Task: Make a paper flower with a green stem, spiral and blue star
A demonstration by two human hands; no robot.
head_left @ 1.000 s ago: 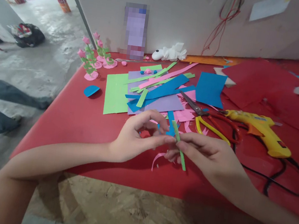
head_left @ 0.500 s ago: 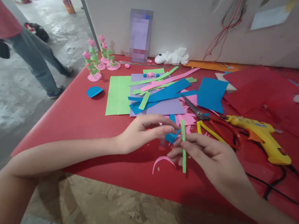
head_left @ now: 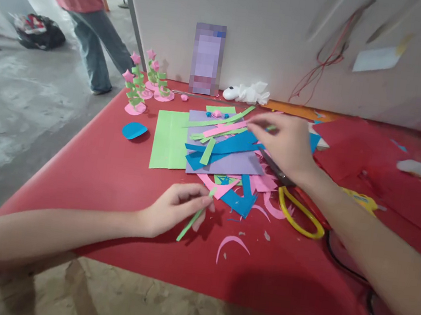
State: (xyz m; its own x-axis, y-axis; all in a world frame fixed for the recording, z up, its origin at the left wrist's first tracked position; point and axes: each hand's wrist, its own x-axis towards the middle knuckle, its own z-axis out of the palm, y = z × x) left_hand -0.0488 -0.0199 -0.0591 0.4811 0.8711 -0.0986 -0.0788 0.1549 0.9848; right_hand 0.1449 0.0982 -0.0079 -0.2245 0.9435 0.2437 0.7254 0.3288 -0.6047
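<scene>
My left hand [head_left: 178, 207] pinches a narrow green paper strip [head_left: 188, 225] low over the front of the red table. My right hand [head_left: 284, 144] reaches over the paper pile, its thumb and forefinger closed on a pink paper strip [head_left: 226, 127] that lies across the pile. Around it are green strips [head_left: 208, 152], blue paper pieces [head_left: 231, 147] and a purple sheet [head_left: 228, 165]. Scissors with a yellow handle [head_left: 299, 221] lie under my right forearm, partly hidden. A curved pink offcut [head_left: 235, 239] rests between me and the pile.
Paper flowers with pink stars [head_left: 134, 109] stand at the back left, near a blue paper disc [head_left: 134, 131]. A green sheet [head_left: 169, 142] lies left of the pile. My right arm mostly hides a yellow glue gun [head_left: 360, 199]. A person in jeans [head_left: 96, 52] stands beyond the table.
The green strip has passed from my right hand to my left, which has moved left and down. My right hand has gone up and forward to the pink strip. The view has shifted.
</scene>
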